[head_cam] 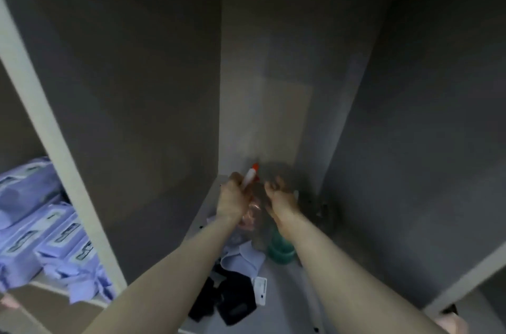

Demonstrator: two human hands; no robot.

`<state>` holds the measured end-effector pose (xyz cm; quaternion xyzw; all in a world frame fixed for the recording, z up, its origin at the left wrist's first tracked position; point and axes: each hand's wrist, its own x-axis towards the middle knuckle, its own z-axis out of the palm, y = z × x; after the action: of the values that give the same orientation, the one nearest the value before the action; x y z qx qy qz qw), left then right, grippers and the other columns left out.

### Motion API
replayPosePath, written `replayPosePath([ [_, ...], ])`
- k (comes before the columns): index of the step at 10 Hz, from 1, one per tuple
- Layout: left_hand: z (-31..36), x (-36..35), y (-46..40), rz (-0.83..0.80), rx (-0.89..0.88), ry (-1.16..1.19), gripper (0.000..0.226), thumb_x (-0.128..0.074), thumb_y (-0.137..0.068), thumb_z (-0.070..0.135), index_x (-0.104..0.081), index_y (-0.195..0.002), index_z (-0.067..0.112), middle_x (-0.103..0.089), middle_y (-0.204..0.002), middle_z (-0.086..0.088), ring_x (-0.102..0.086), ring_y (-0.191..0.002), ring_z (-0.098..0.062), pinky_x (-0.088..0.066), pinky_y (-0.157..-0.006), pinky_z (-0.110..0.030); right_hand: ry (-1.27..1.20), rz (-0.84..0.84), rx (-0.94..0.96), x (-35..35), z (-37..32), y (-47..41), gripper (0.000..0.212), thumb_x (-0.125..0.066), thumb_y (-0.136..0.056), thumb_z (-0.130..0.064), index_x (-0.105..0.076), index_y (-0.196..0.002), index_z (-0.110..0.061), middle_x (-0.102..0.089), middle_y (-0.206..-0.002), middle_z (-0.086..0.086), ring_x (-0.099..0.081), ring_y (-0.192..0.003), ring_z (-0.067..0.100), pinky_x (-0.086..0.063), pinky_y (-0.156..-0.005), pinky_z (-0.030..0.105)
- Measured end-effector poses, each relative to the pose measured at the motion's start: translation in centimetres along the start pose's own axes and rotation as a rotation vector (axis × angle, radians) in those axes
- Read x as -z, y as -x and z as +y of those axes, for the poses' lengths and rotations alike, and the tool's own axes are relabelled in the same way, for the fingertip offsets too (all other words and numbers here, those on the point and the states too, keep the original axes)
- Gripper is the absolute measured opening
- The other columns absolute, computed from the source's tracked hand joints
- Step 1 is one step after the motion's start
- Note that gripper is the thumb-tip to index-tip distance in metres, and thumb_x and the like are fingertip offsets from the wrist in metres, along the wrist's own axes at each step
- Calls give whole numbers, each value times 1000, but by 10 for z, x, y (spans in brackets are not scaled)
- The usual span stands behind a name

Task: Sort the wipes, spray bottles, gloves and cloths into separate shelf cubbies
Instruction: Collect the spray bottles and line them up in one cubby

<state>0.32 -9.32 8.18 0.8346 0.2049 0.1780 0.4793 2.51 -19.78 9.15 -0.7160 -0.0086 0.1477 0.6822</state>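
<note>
The whole view is dim and smeared with motion blur, so edges inside the middle grey shelf cubby (273, 73) are hard to read. Both forearms reach deep into it and cover much of what stands on its floor.

The left hand (232, 196) is curled round the neck of a clear plastic spray bottle with a white and red trigger head (250, 176); its grip is wrapped tight just below the head, and the bottle's pinkish, see-through body shows only faintly under the wrist. The right hand (279, 194) is just beside it, fingers loosely bent and spread; whether they touch the bottle cannot be told.

Under the right forearm stands a green-bottomed clear bottle (280, 249), its top hidden by the arm. Nearer the front of the cubby floor lie a crumpled pale lilac cloth (243, 257), a heap of black gloves (232, 301) and a small white tag or packet (261, 290), too blurred to identify.

In the cubby to the left, behind the white shelf divider (54, 155), lilac wipe packs (41, 246) are stacked, cut off by the picture's edge.
</note>
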Motion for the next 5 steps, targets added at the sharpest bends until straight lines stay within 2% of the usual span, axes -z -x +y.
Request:
replayPosePath([
  [1, -12, -26, -13, -83, 77, -40, 32, -52, -95, 29, -55, -106, 0, -67, -106, -25, -63, -101, -37, -48, -82, -39, 212, 2, 17, 15, 49, 3, 31, -46, -97, -7, -54, -118, -27, -57, -127, 3, -56, -112, 19, -43, -102, 26],
  [2, -22, -47, -20, -162, 136, -116, 43, -44, -97, 36, -57, -110, -4, -64, -115, -27, -58, -111, -38, -44, -88, -38, 332, -134, -108, 22, 103, 19, 26, -42, -96, 2, -59, -106, -14, -61, -104, -3, -56, -93, 5, -39, -71, -5],
  [3, -28, -58, -25, -197, 161, -101, 56, -39, -97, 46, -64, -103, -4, -66, -110, -28, -60, -110, -37, -45, -87, -37, 416, -231, -160, 20, 149, 9, 40, -44, -95, 3, -40, -135, 5, -45, -137, 11, -58, -97, -4, -36, -74, -3],
  [4, -26, -60, -32, -190, 180, -84, 58, -38, -96, 49, -65, -107, -2, -65, -116, -25, -58, -114, -35, -43, -90, -34, 1011, -325, 119, 31, 167, 12, 46, -42, -99, -17, -36, -144, -10, -18, -155, 8, -27, -142, 14, -20, -108, 12],
  [5, -24, -57, -38, -185, 230, -27, 58, -39, -96, 50, -67, -104, -1, -67, -112, -22, -62, -109, -33, -46, -90, -33, 1015, -458, 12, 33, 178, 10, 54, -37, -101, -29, -20, -149, -12, 9, -159, 9, 4, -147, 27, -3, -120, 35],
])
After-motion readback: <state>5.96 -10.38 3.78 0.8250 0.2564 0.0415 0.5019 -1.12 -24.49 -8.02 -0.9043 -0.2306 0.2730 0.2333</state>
